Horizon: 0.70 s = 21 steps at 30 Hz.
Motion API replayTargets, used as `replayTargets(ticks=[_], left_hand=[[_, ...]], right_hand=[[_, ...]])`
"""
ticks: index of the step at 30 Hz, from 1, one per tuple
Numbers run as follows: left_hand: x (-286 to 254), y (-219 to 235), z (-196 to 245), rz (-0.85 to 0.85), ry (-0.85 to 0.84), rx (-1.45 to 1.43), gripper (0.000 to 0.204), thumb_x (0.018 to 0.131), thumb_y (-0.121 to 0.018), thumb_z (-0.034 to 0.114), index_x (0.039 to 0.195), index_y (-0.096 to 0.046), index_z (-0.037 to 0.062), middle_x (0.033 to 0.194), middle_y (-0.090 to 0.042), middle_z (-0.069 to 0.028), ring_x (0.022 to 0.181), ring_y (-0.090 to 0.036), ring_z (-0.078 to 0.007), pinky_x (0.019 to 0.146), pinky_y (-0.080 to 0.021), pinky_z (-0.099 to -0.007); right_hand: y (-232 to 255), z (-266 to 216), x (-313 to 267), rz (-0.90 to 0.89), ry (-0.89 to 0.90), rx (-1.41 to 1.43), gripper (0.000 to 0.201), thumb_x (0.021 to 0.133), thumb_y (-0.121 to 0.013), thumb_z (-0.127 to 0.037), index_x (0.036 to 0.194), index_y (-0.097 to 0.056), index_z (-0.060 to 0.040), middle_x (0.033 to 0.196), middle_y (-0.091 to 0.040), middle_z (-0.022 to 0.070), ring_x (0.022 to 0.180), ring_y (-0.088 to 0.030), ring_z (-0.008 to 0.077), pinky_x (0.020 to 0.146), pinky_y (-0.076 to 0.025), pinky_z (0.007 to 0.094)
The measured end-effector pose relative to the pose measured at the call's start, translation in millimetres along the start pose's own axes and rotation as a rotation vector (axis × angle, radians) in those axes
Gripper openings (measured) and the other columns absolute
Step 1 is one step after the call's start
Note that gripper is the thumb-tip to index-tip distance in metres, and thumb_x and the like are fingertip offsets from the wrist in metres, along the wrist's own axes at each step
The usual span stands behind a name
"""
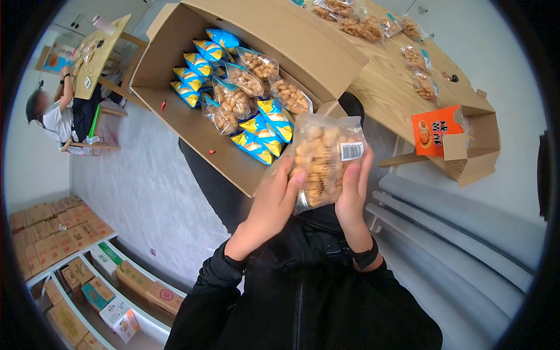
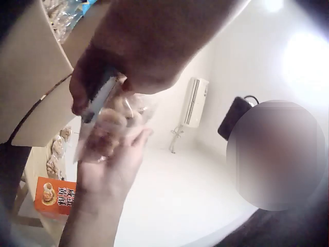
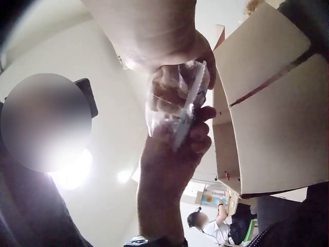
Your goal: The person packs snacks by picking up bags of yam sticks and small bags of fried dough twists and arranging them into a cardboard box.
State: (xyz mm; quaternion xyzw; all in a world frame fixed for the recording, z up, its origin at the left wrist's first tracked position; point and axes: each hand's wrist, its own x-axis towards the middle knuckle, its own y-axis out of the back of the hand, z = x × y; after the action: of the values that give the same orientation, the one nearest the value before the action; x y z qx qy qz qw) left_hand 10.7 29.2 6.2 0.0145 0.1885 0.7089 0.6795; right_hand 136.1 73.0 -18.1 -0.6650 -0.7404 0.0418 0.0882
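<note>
Watching through the head camera, I have the left hand [image 1: 268, 201] and the right hand [image 1: 353, 195] both clamped on one clear bag of snacks [image 1: 319, 163], one hand at each side edge, thumbs on its upper face. The right thumb lies just below the barcode label [image 1: 352, 151]. The bag is in front of the dark jacket [image 1: 303, 286], and its upper left edge overlaps the near right corner of the big carton [image 1: 201, 133] in my view; I cannot tell whether they touch.

Inside the carton, yellow-and-blue packets [image 1: 255, 143] and more clear bags [image 1: 245, 80] crowd toward the far and right walls, leaving a strip of cardboard bottom along the left wall. A long flap [image 1: 291, 44] rises between that load and the table [image 1: 382, 73]. At the table's near end sits an open orange-faced box [image 1: 431, 133], well apart from the right hand. My widest room is the grey floor [image 1: 131, 163] left of the carton, reaching to the low shelf [image 1: 125, 256].
</note>
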Motion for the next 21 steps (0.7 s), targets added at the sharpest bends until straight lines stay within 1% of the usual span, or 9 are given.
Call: replayTargets(ticks=[2,3,4,6,7,10,15,17,21], left_hand=[[5,2,-15,-0.028,-0.09,-0.185,0.032,0.082,-0.038,0.023,0.102,-0.039,-0.0008,0.088,-0.052,-0.0144,0.082,-0.05,-0.0248,0.071,-0.037,-0.0315],[4,7,-17,-0.109,0.029,-0.335,0.03,0.081,-0.039,0.019,0.103,-0.041,-0.0008,0.094,-0.051,-0.0096,0.082,-0.049,-0.0167,0.072,-0.038,-0.027],[3,8,-23,-0.112,0.029,-0.333,0.03,0.081,-0.039,0.019,0.103,-0.041,-0.0008,0.094,-0.051,-0.0096,0.082,-0.049,-0.0167,0.072,-0.038,-0.027],[2,7,-32,-0.228,0.104,-0.82,0.033,0.08,-0.041,0.016,0.108,-0.038,-0.0008,0.099,-0.049,-0.0083,0.085,-0.048,-0.0135,0.075,-0.038,-0.0246],[-1,5,-28,-0.205,0.296,-0.984,0.039,0.076,-0.045,0.013,0.111,-0.035,-0.0011,0.104,-0.046,-0.0096,0.091,-0.047,-0.0144,0.079,-0.038,-0.0256],[-3,-2,-18,-0.204,0.364,-0.869,0.043,0.074,-0.048,0.011,0.113,-0.033,0.0003,0.107,-0.044,-0.0091,0.094,-0.045,-0.0151,0.081,-0.038,-0.0269],[-9,-2,-24,-0.196,0.386,-0.853,0.043,0.075,-0.048,0.012,0.113,-0.032,0.0007,0.108,-0.042,-0.0085,0.096,-0.044,-0.0157,0.081,-0.038,-0.0274],[-4,0,-21,-0.101,0.264,-0.841,0.041,0.077,-0.046,0.017,0.113,-0.033,0.0005,0.109,-0.042,-0.0089,0.095,-0.045,-0.0153,0.081,-0.037,-0.027],[-2,12,-16,-0.051,-0.016,-1.065,0.061,0.075,-0.044,0.037,0.12,-0.02,0.0036,0.12,-0.028,-0.0149,0.11,-0.029,-0.0273,0.081,-0.035,-0.0365]], right_hand=[[2,-7,2,-0.099,0.03,0.152,0.052,0.082,-0.036,-0.037,0.117,-0.02,-0.0017,0.114,-0.032,0.011,0.106,-0.03,0.0169,0.09,-0.023,0.029],[3,-12,3,-0.198,0.063,0.302,0.052,0.083,-0.033,-0.036,0.119,-0.018,-0.0017,0.118,-0.029,0.0117,0.111,-0.027,0.0175,0.091,-0.022,0.0287],[3,-16,4,-0.195,0.064,0.303,0.052,0.083,-0.033,-0.036,0.119,-0.018,-0.0017,0.118,-0.029,0.0117,0.111,-0.027,0.0175,0.091,-0.022,0.0287],[2,-25,7,-0.2,-0.109,0.299,0.051,0.081,-0.039,-0.033,0.117,-0.021,-0.0008,0.111,-0.035,0.012,0.105,-0.032,0.018,0.089,-0.023,0.0301],[2,-28,3,-0.208,-0.144,0.159,0.047,0.082,-0.037,-0.03,0.116,-0.024,-0.0002,0.113,-0.034,0.0122,0.106,-0.031,0.0168,0.089,-0.023,0.0289],[-1,-38,6,-0.266,-0.054,-0.154,0.032,0.082,-0.04,-0.018,0.107,-0.038,0.0016,0.095,-0.05,0.009,0.086,-0.048,0.0132,0.075,-0.036,0.0232],[4,-34,11,-0.274,-0.059,-0.264,0.029,0.08,-0.044,-0.013,0.105,-0.041,0.0008,0.081,-0.056,0.0061,0.069,-0.051,0.008,0.061,-0.04,0.019],[1,-35,10,-0.249,-0.077,-0.229,0.028,0.08,-0.045,-0.012,0.104,-0.041,0.0003,0.08,-0.056,0.0066,0.066,-0.05,0.0063,0.058,-0.04,0.0177],[-11,-47,12,-0.044,-0.147,-0.005,0.036,0.08,-0.042,-0.012,0.113,-0.029,-0.0025,0.066,-0.052,0.0063,0.055,-0.047,0.0057,0.047,-0.038,0.0162]])
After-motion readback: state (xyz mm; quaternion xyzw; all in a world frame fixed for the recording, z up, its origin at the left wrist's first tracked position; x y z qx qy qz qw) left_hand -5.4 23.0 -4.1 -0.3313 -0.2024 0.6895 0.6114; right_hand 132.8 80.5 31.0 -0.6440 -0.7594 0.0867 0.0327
